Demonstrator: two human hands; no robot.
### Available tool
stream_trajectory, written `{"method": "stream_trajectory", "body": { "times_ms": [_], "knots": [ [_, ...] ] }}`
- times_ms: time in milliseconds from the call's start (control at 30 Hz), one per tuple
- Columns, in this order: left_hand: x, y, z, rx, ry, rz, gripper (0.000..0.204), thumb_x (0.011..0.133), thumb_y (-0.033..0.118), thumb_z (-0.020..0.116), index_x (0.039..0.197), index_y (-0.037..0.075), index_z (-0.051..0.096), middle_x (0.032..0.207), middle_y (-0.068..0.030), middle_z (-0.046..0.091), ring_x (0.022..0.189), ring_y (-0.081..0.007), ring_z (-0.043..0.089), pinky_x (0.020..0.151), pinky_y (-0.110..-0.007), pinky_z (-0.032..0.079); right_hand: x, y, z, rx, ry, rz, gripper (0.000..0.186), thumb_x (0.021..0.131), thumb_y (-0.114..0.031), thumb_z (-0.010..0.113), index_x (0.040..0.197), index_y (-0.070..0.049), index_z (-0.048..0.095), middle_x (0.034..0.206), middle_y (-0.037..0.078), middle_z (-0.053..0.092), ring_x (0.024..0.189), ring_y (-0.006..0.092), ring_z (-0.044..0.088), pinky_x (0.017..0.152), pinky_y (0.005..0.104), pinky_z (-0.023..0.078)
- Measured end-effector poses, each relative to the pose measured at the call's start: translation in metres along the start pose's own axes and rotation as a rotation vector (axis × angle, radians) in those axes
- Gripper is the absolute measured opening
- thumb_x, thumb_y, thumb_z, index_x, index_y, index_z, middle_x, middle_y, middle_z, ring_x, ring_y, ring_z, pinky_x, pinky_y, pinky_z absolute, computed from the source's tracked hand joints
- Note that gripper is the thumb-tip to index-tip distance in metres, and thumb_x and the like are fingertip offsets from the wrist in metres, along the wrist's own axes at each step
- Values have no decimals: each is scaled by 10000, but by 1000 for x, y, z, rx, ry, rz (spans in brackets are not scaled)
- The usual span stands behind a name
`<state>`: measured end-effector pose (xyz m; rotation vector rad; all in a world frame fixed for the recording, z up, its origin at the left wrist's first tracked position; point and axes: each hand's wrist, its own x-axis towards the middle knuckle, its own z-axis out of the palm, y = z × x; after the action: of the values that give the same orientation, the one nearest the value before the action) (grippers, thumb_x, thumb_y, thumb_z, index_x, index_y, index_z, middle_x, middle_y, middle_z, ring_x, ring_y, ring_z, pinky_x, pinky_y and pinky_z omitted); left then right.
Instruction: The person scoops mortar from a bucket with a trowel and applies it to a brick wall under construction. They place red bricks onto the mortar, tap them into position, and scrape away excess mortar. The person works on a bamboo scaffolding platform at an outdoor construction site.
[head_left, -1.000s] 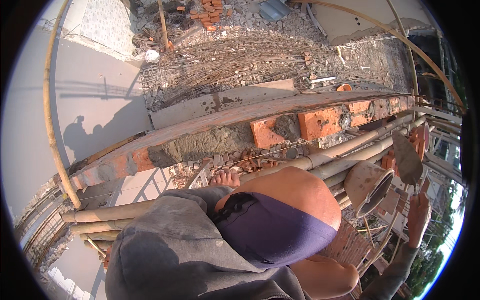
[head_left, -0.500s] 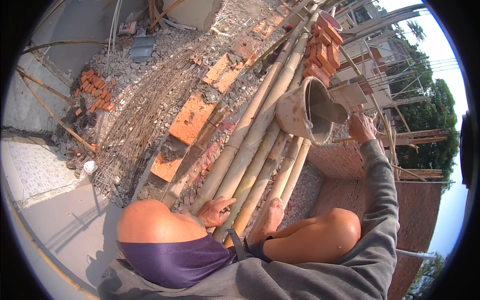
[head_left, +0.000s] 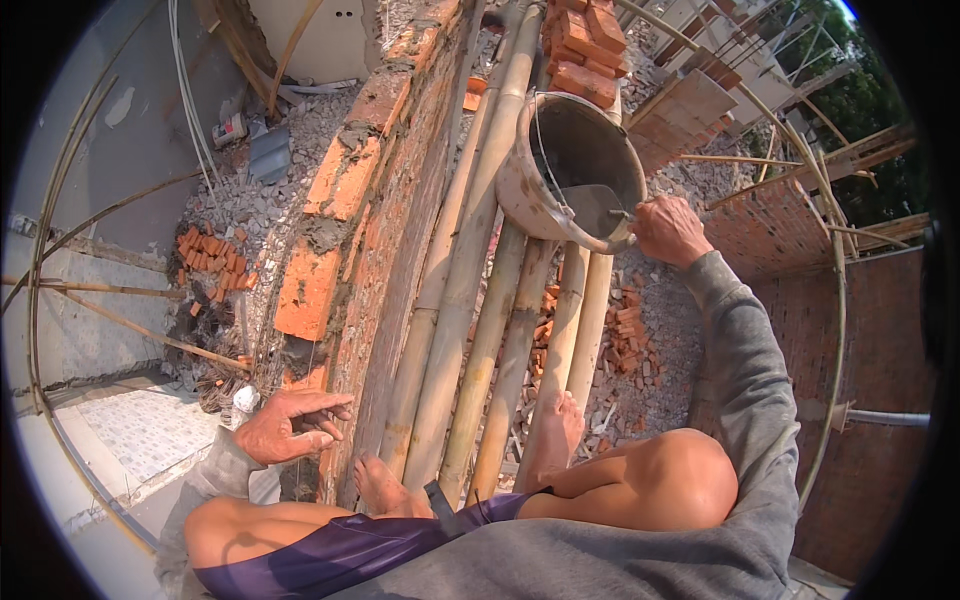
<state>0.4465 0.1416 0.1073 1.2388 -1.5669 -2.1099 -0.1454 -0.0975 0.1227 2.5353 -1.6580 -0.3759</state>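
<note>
Two hands out: right hand (head_left: 670, 230) clamped on the trowel (head_left: 594, 212), its blade just left of the knuckles at the mouth of the bucket (head_left: 515, 190). Left hand (head_left: 288, 426) has nothing in it, fingers loosely bent, brick wall (head_left: 306, 292) running off ahead of it.

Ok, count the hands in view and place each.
2. The right hand is at the rim of the bucket, gripping the trowel; the left hand is by the brick wall, loosely open. No other hand shows.
</note>
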Motion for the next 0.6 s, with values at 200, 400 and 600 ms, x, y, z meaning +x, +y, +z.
{"method": "stream_trajectory", "body": {
  "times_ms": [200,400,600],
  "knots": [
    [39,80,5,787,-287,-34,653,915,169,693,1535,60,520,1298,-201,664,1126,-348,703,966,-465,576,13,19,27,100,73,-54,213,828,-225,755,815,-14,725,850,188,689,838,405,706,740,508,554],
    [167,22,104,961,102,-81,790,786,184,702,1532,76,463,1436,-250,461,1367,-448,457,1112,-612,416,20,17,47,178,146,-16,194,927,-209,705,924,-17,737,976,182,705,944,402,705,825,509,556],
    [257,-54,203,1096,582,-113,812,818,245,752,1565,154,446,1646,-212,311,1567,-382,238,1069,-804,254,15,18,55,105,152,-40,296,946,-156,671,1206,-16,682,1201,191,683,1151,395,636,979,484,505]
  ]
}}
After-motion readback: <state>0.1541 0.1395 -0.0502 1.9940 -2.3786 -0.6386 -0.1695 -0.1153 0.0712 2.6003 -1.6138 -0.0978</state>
